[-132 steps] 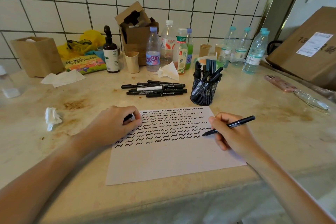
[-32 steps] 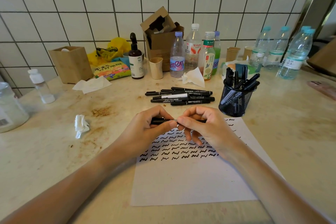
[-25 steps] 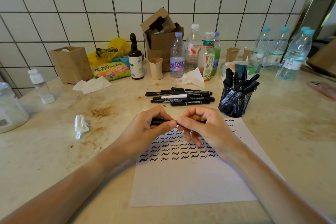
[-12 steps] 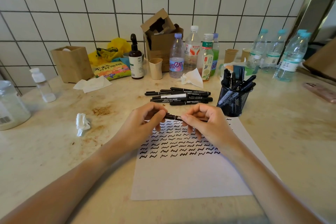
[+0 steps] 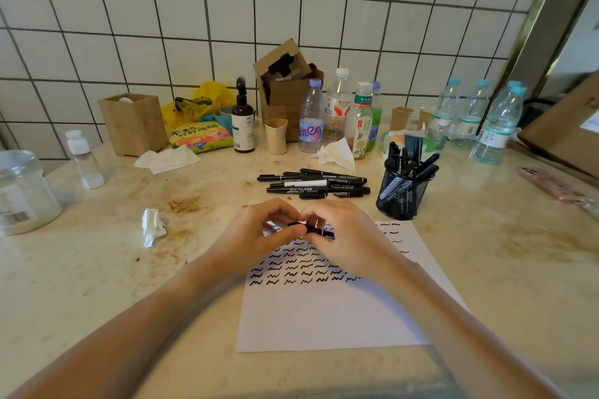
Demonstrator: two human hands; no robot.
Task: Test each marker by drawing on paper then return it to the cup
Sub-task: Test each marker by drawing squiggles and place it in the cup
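Both hands meet over the top edge of the paper point(image 5: 324, 317). Left hand point(image 5: 256, 236) and right hand point(image 5: 350, 236) each pinch one black marker point(image 5: 312, 228), held roughly level between them, fingers curled round it. Paper carries rows of black squiggles. Loose markers point(image 5: 316, 186) lie in a pile on the counter point(image 5: 97, 269) just beyond the hands. Black mesh cup point(image 5: 402, 194) stands right of the pile, holding more markers. Crumpled tissue point(image 5: 152, 225) sits left.

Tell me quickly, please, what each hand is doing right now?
Left hand: fingers curled, pinching one end of the black marker.
Right hand: fingers curled round the same marker's other end.
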